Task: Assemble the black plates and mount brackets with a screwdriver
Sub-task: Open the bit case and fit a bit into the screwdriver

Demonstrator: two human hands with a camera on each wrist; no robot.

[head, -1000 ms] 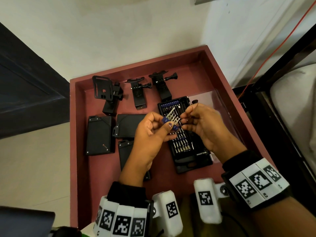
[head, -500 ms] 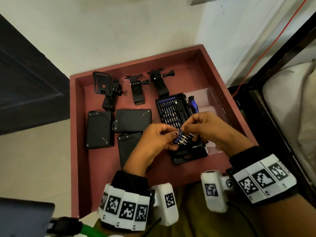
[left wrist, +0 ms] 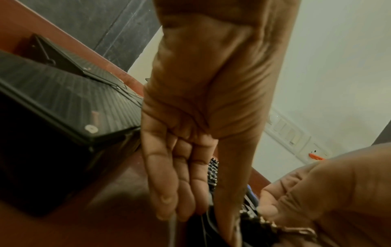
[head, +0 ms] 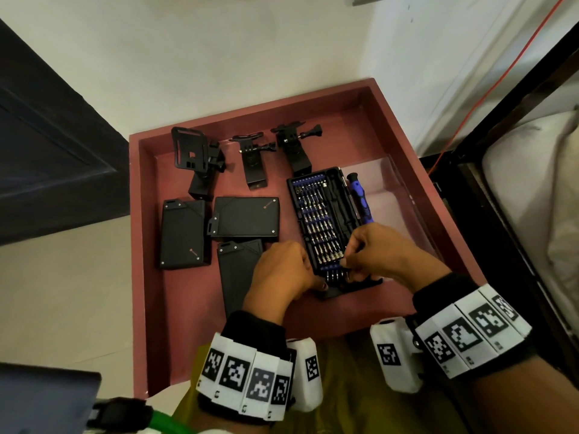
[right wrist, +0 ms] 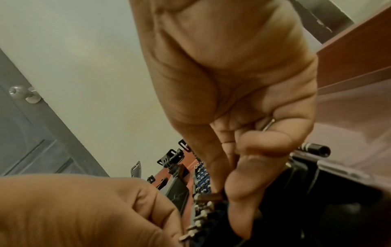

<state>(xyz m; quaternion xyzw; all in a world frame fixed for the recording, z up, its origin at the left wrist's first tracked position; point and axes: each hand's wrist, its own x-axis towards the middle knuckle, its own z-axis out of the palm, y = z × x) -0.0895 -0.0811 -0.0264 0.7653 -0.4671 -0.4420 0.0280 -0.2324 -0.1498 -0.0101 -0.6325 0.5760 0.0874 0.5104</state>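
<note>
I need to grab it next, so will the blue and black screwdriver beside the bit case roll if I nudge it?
Probably: the screwdriver looks round-handled and lies loose on smooth clear plastic. Likely stiff and light, with a ribbed handle that should grip well.

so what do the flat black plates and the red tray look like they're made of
Flat black plates: likely matte moulded plastic, since the left wrist view shows fine ribbing and small silvery corner screws. Square red-brown tray: probably painted wood or board, with thick, flat, evenly dull walls; hard to confirm.

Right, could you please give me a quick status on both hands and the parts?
Left hand and right hand both at open black bit case, seating bit strip. Black plates, mount brackets untouched. Nothing in the way.
</note>
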